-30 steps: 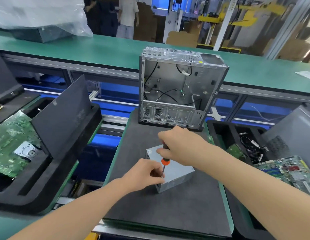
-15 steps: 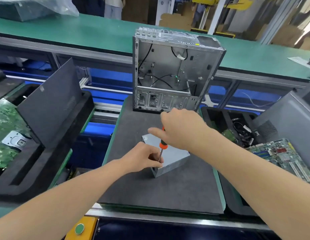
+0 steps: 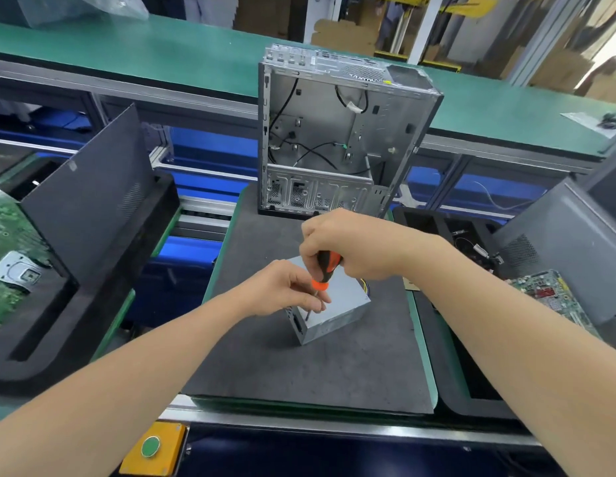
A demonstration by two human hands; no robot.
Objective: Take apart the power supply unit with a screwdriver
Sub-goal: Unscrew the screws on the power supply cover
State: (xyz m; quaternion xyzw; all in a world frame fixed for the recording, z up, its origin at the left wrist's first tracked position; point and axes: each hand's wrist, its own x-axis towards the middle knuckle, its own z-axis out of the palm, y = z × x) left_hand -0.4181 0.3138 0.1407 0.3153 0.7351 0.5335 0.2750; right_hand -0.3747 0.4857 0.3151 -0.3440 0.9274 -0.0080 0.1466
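While a long green counter (image 3: pixel 162 53) runs across the far side, a grey mat (image 3: pixel 299 366) fills the near middle. At the mat's far edge an open computer case (image 3: pixel 334 132) stands upright, with loose black cables inside. A dark panel (image 3: pixel 90 191) leans on the left, and a grey panel (image 3: pixel 557 249) leans on the right beside a circuit board (image 3: pixel 547 294). The power supply unit (image 3: pixel 341 304), a small silver box, lies on the middle of the mat, near the case but apart from it. The right hand (image 3: pixel 351 246) is clenched round the black and orange handle of the screwdriver (image 3: pixel 329 266), held steeply above the unit. The left hand (image 3: pixel 282 290) pinches the thin shaft, whose tip meets the unit's near left top edge. A green button (image 3: pixel 150 446) sits at the near left.
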